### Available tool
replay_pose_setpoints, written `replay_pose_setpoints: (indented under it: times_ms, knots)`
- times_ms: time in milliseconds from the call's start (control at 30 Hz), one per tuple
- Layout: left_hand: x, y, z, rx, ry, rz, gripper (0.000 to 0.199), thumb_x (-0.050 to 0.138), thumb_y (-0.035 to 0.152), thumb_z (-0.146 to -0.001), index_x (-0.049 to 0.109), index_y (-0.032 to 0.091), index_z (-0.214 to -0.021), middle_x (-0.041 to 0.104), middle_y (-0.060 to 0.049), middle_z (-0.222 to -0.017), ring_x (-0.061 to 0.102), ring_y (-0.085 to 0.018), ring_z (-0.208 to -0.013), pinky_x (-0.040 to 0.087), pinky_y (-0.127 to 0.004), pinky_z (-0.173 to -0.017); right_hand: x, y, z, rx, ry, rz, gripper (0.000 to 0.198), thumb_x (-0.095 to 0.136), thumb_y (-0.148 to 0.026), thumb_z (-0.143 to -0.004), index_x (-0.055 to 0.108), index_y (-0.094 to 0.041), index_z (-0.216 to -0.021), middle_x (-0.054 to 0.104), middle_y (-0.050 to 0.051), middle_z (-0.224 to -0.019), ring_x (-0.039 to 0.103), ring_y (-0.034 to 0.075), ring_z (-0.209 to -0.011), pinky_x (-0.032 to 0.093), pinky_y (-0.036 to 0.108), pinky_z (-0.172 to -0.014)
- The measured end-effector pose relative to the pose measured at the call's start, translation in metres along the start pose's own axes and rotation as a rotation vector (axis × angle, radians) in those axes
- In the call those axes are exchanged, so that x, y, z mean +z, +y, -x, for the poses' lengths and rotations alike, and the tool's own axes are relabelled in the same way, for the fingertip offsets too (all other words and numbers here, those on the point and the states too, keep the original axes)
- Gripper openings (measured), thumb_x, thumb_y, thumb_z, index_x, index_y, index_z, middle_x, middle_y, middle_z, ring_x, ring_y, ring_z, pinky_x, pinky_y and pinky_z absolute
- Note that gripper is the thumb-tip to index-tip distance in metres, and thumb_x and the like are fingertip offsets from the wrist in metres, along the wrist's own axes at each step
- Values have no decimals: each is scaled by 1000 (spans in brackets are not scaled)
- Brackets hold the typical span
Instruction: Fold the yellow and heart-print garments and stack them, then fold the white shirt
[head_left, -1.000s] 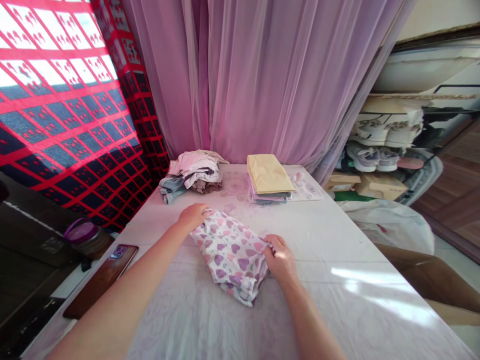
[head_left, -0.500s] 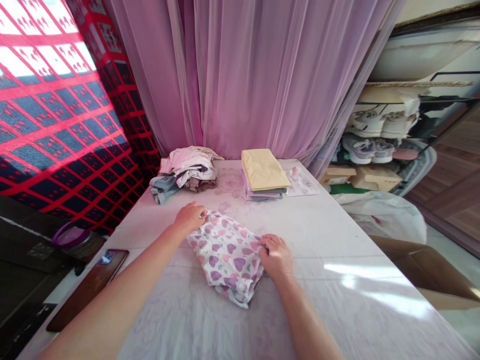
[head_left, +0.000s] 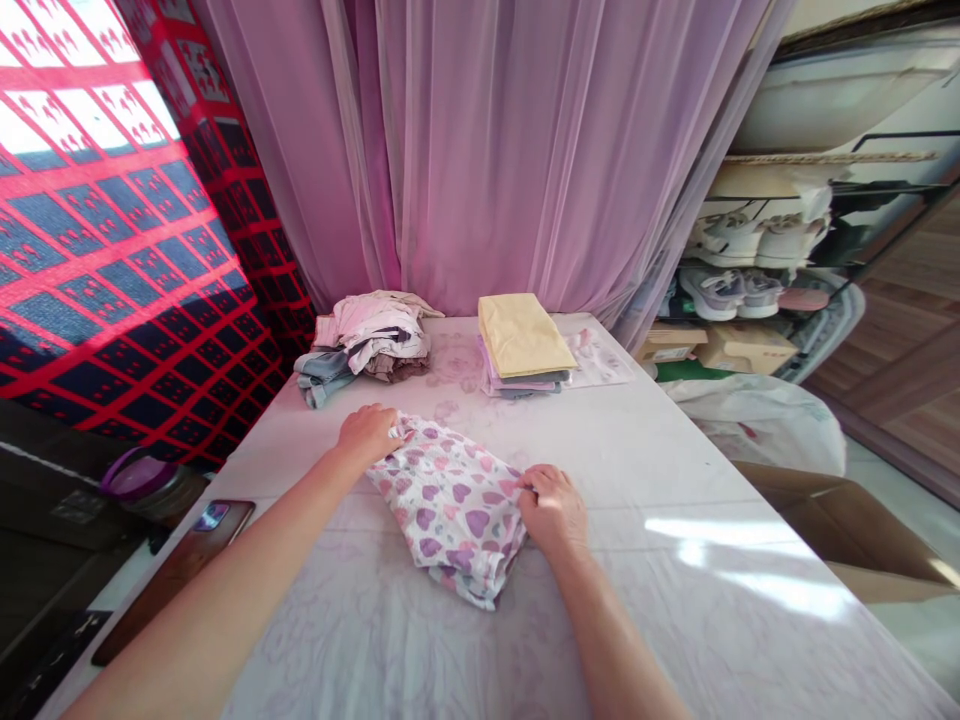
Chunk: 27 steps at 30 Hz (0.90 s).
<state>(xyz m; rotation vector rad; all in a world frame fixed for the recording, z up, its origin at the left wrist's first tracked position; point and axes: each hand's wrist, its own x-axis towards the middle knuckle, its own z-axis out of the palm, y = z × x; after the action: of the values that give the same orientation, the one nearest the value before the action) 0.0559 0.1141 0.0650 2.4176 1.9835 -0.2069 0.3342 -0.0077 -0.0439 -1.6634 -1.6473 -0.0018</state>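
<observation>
Fingers of the left hand are closed on the upper left end of a heart-print garment, and those of the right hand pinch its right corner; just what is tucked inside either grip I cannot tell.

From where I stand, working across from the left of the frame, a phone lies at the lower left, partly behind the left forearm. Past it, in the upper middle, a loose heap of clothes sits rumpled near the curtain. The garment itself is at the centre, on the pale tablecloth, its far edge stretched slantwise between the two hands and its near end bunched and layered toward the bottom of the frame. Right of the heap, well apart from it, stands a neat stack with a yellow folded piece on top.

To my eye the step in hand is straightening and lining up this piece, which looks doubled but is crooked. The next move seems to call for even tension between both grips, the layers kept together and the puckered near end smoothed, since thin cloth like this would probably slip askew.
</observation>
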Motion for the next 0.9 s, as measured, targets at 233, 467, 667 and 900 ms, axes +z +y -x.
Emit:
replay_pose_setpoints:
  times_ms: [233,467,667,900]
  knots:
    - [-8,-17,-15,-131,21,255,36,57,55,-78,62,22,-91,71,-2,-93,65,-22,-85,41,-26,-64,0,0,1,9,11,-12,24,50,-8,-70,68,-23,-74,67,5,-87,56,20,-80,42,30,-75]
    - [7,-2,-22,-206,4,252,42,54,58,-81,62,24,-105,72,-7,-106,66,-26,-97,46,-29,-73,0,0,1,37,-9,31,26,51,-9,-71,71,-23,-78,67,5,-88,57,20,-80,43,31,-75]
    - [13,7,-14,-147,88,207,42,50,50,-88,60,23,-119,67,-11,-121,64,-30,-108,49,-36,-85,1,1,-1,44,-27,42,26,54,-7,-70,72,-23,-78,68,5,-88,57,20,-80,43,31,-76]
    - [28,38,21,330,265,218,35,38,28,-96,66,21,-117,65,-9,-128,54,-24,-123,37,-39,-110,1,0,-1,37,3,40,27,52,-6,-70,72,-23,-77,67,5,-88,57,20,-79,43,30,-75]
